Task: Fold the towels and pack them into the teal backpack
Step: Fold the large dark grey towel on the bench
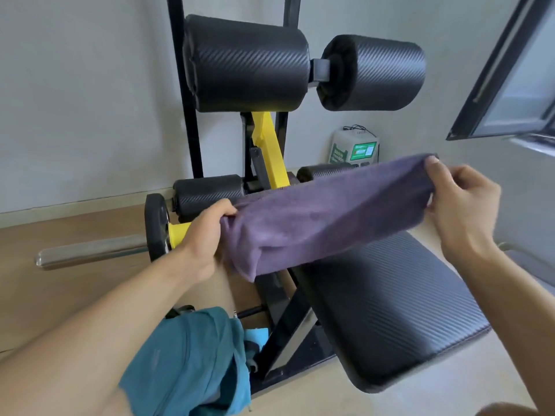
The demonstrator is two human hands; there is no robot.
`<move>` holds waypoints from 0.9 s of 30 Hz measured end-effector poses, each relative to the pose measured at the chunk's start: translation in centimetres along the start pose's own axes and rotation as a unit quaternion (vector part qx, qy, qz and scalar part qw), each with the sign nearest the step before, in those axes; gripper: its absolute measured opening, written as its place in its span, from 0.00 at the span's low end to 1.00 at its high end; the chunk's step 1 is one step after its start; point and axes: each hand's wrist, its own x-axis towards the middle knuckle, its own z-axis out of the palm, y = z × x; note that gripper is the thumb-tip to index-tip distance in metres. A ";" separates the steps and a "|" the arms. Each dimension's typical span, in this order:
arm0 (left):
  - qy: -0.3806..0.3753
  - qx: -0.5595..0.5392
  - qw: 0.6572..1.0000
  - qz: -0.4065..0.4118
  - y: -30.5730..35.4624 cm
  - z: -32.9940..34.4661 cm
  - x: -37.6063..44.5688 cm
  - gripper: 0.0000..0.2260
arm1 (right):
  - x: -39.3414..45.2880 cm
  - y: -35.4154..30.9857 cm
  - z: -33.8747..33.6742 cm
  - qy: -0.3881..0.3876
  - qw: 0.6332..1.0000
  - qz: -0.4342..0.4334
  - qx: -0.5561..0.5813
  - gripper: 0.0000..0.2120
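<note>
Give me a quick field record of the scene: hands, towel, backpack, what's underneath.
left hand: gripping the left end of the purple towel
right hand: fingers pinching the towel's right end
towel state: held in the air, stretched between both hands, folded into a long band
teal backpack: on the floor below the left arm, not holding this towel
below towel: black padded seat of a gym machine

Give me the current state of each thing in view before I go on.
purple towel: folded lengthwise, held in the air, stretched between both hands.
left hand: gripping the towel's left end.
right hand: pinching the towel's right end.
teal backpack: on the floor, slumped; I cannot tell whether it is open.
window: swung open.
</note>
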 end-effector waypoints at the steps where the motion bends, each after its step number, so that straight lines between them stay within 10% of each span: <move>1: -0.024 -0.016 0.998 -0.052 0.0 0.3 0.0 0.19 | 0.2 0.6 -0.7 0.013 0.999 -0.004 -0.029 0.17; 8: -0.083 0.022 0.983 -0.163 -2.4 2.7 2.3 0.17 | 2.0 5.2 -4.6 -0.084 0.955 0.078 -0.274 0.17; 16: 0.017 0.304 0.952 0.025 -3.7 4.7 0.3 0.32 | 2.9 7.5 -6.8 -0.139 0.852 0.118 -0.492 0.17; 19: 0.046 0.489 0.848 0.198 -4.1 5.4 -2.1 0.34 | 2.6 6.7 -5.9 -0.133 0.817 0.036 -0.560 0.20; 22: 0.029 0.574 0.778 0.254 -4.9 5.3 -3.4 0.30 | 1.3 5.4 -3.4 -0.154 0.872 -0.075 -0.459 0.15; 27: 0.019 0.558 0.791 0.250 -6.1 4.2 -2.7 0.14 | -3.4 4.6 1.9 -0.348 0.840 -0.265 -0.323 0.15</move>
